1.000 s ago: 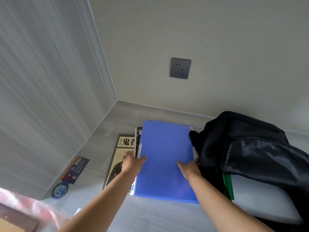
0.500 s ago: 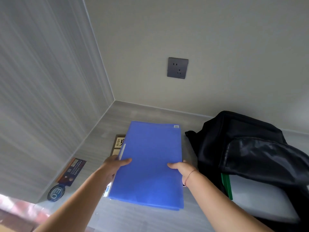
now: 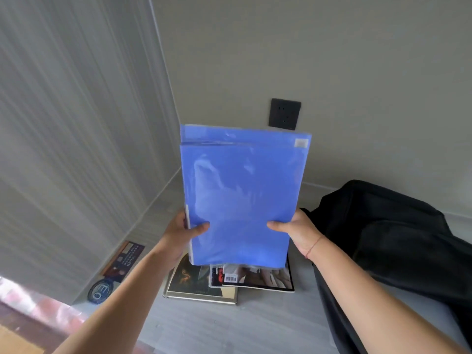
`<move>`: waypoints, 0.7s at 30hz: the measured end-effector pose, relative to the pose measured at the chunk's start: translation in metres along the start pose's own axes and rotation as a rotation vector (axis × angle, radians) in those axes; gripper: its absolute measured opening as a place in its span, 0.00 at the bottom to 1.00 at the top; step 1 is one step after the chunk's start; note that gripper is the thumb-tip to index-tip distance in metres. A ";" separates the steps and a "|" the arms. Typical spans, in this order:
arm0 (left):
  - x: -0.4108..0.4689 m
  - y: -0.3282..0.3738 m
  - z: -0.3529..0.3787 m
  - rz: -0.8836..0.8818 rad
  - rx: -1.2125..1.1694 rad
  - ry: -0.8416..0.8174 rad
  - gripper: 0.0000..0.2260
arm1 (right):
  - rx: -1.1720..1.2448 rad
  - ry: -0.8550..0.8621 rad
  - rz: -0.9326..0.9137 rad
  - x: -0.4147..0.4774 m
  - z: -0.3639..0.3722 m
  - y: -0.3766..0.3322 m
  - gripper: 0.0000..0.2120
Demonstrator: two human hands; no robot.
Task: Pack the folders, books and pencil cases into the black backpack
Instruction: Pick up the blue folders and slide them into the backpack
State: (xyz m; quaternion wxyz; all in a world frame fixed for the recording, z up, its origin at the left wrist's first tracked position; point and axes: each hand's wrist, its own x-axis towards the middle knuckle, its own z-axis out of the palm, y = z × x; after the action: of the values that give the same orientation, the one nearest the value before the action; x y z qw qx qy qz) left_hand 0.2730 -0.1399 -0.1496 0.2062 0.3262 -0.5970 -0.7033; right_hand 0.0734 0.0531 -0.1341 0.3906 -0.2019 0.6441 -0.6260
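While both hands are gripping it, the blue folder (image 3: pixel 242 198) is standing almost upright in the centre of the frame, lifted clear of the grey table (image 3: pixel 229 325). Its plastic cover is shining with pale reflections, and a second blue edge is showing above the front sheet, so it is looking like more than one folder held together. A small white label (image 3: pixel 301 143) is sitting in its upper right corner. The left hand (image 3: pixel 178 233) is clamping the lower left edge, thumb pressing on the front, and the right hand (image 3: pixel 296 229) is clamping the lower right edge in the same way; the other fingers are hiding behind the folder. Below the folder, in the lower centre, a few books (image 3: pixel 204 284) are lying in an overlapping pile. The black backpack (image 3: pixel 388 238) is lying at the right of the frame, just beside the right wrist. A dark wall socket (image 3: pixel 284 113) is showing above the folder's top edge.
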 end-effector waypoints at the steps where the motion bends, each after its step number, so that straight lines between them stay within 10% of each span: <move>1: -0.002 -0.005 0.000 -0.005 -0.002 -0.010 0.30 | 0.000 0.000 0.003 -0.002 -0.002 0.006 0.16; 21: -0.063 -0.011 0.125 -0.345 -0.163 -0.249 0.12 | 0.197 0.120 0.096 -0.112 -0.109 0.001 0.20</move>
State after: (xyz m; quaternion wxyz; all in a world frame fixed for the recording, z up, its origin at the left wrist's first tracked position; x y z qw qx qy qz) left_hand 0.2297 -0.0066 -0.1372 0.0333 0.3167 -0.4943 -0.8089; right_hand 0.0595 0.2081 -0.1164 0.3989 -0.0937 0.6105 -0.6778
